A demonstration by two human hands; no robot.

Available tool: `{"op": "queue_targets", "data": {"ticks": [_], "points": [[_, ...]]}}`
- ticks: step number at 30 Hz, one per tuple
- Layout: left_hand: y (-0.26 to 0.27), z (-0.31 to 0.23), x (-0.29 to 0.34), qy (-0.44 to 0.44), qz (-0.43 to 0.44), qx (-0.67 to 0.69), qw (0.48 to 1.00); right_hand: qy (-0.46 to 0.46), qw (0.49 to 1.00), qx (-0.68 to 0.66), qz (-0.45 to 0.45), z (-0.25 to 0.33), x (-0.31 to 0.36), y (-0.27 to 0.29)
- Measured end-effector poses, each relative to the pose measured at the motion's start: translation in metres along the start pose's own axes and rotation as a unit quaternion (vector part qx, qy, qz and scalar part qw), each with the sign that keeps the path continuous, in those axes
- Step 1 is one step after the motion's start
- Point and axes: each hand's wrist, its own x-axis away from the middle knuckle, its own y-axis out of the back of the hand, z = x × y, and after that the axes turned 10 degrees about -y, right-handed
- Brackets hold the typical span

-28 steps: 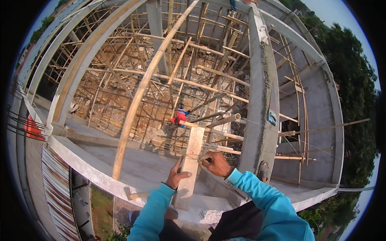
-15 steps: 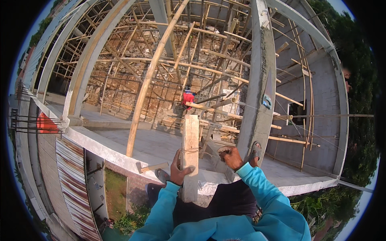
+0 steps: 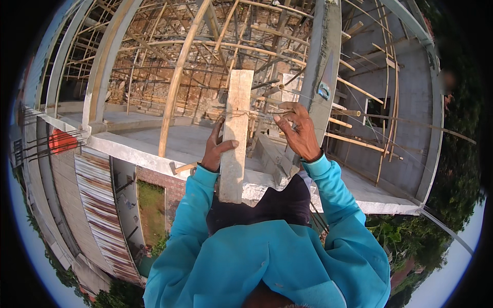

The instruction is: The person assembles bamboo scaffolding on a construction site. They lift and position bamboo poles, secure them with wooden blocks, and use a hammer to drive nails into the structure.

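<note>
"While we hold the plank (image 3: 235,164) out before our body, what does the left hand (image 3: 218,150) do?"

"It grips the plank's left side, our thumb across the upper face."

"And our right hand (image 3: 298,132)?"

"Just right of the plank, apart from it, with bent fingers raised. A string (image 3: 237,112) crosses the plank above our left thumb and runs toward those fingertips; we cannot tell whether they pinch it."

"What do we see around us?"

"A hammer (image 3: 186,167) lies on the ledge (image 3: 138,151), left of our left hand. Beyond the plank we see bamboo poles (image 3: 177,77), and to the right a concrete beam (image 3: 317,66)."
</note>
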Motion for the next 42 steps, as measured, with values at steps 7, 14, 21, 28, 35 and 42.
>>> {"op": "queue_targets", "data": {"ticks": [7, 14, 21, 28, 35, 42], "points": [[-0.075, -0.031, -0.004, -0.021, 0.02, 0.04, 0.999, -0.011, 0.995, -0.018, 0.097, 0.013, -0.003, 0.034], [-0.116, -0.012, -0.005, -0.033, 0.01, 0.066, 0.997, 0.106, 0.993, 0.015, 0.041, 0.03, 0.041, 0.056], [-0.144, -0.017, 0.011, 0.028, 0.078, 0.155, 0.984, 0.053, 0.989, -0.115, 0.083, 0.024, 0.026, 0.118], [-0.132, -0.016, 0.006, 0.114, 0.195, 0.333, 0.915, -0.1, 0.958, -0.266, 0.028, 0.013, 0.0, 0.182], [-0.143, -0.028, -0.004, 0.105, 0.204, 0.314, 0.921, 0.119, 0.993, 0.009, -0.017, 0.024, -0.004, 0.152], [-0.144, -0.033, -0.005, 0.046, 0.118, 0.236, 0.963, 0.127, 0.991, 0.049, 0.004, 0.015, 0.012, 0.146]]}}
